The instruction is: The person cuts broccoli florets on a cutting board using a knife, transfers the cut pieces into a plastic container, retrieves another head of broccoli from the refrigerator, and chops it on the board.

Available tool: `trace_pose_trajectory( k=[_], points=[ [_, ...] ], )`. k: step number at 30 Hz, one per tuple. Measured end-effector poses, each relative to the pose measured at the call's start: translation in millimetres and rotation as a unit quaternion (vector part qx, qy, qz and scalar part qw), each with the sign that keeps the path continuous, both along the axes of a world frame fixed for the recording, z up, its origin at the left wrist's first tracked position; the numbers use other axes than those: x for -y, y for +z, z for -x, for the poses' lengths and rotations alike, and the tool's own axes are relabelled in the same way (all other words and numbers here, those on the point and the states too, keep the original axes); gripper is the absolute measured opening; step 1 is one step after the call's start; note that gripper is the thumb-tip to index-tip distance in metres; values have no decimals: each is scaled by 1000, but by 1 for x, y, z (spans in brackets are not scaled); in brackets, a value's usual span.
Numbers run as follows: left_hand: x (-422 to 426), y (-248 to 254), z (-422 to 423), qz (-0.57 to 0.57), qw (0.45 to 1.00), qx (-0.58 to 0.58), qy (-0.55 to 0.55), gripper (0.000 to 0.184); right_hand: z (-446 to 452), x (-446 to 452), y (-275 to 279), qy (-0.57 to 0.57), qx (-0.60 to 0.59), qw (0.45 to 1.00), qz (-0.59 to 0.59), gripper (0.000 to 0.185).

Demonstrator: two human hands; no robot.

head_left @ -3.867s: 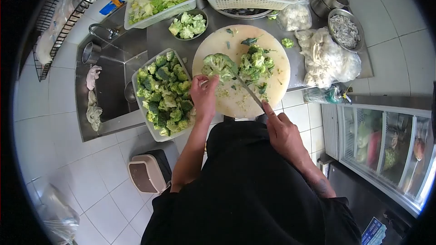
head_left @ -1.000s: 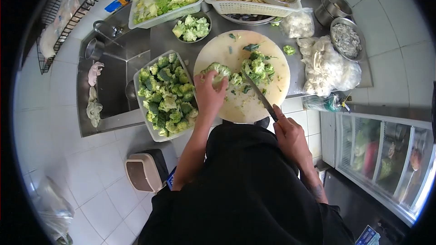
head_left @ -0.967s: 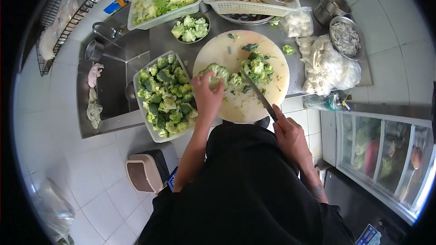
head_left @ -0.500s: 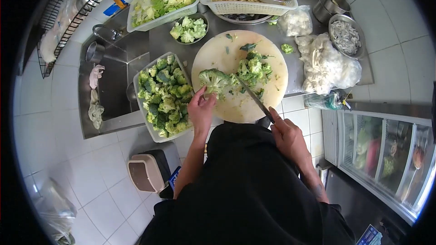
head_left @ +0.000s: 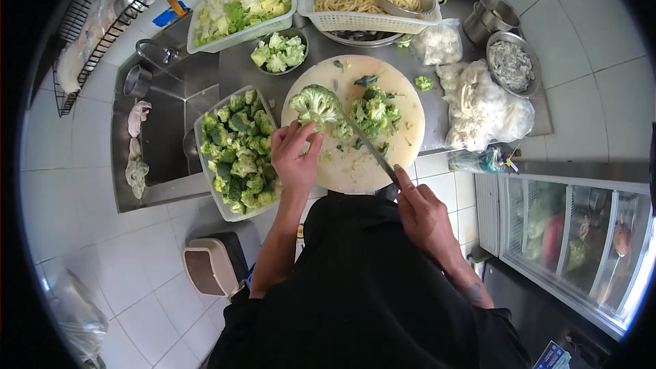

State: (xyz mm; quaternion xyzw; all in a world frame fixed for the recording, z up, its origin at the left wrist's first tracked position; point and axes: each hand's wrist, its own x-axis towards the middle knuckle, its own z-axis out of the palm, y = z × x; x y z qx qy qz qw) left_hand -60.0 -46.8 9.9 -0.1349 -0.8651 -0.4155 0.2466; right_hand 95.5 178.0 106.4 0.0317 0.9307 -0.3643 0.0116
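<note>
My left hand [head_left: 296, 154] pinches a large piece of broccoli [head_left: 316, 104] at its lower side, over the left part of a round cutting board [head_left: 335, 176]. In my right hand [head_left: 422, 208] is a knife [head_left: 374, 152], held by its handle. Its blade slants up and to the left, with the tip against or very near the right side of the broccoli; actual contact is hard to tell. Cut broccoli pieces [head_left: 374, 111] lie in a heap on the board's right half, among loose leaves and crumbs. Left of the board stands a tub of broccoli florets [head_left: 239, 157].
Behind the board are a bowl of pale green pieces [head_left: 279, 53], a lettuce basket [head_left: 207, 46] and a noodle basket [head_left: 372, 22]. Bags of whitish food [head_left: 478, 106] lie at right. A sink [head_left: 160, 133] is at left, a glass-door fridge [head_left: 574, 246] at lower right.
The broccoli has turned, showing more of its pale cut face. My right hand and knife have shifted slightly left and down. The whole view has moved a little too.
</note>
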Motion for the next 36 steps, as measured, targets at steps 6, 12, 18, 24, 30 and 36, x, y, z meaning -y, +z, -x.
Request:
trace_pose_trajectory(
  k=[6, 12, 18, 24, 30, 36],
  points=[
    [-8, 14, -1, 31, 997, -71, -2, 34, 9, 12, 5, -48, -184, 980, 53, 57],
    [-6, 19, 5, 45, 991, -126, 29, 35, -12, 10, -28, 1, 38, 999, -16, 53],
    [-7, 7, 15, -353, 919, 157, 75, 30, 0, 7, -14, -14, -2, 1000, 6, 57],
    [-13, 3, 13, -510, 812, 266, 98, 32, 13, 9, -16, -1, 8, 1000, 0, 59],
    [-20, -2, 9, -517, 808, 270, 84, 28, 19, 8, -13, 12, 15, 1000, -13, 59],
    [-19, -10, 3, -395, 897, 191, 64, 22, 23, 11, 17, -16, -101, 995, 17, 60]
  ],
)
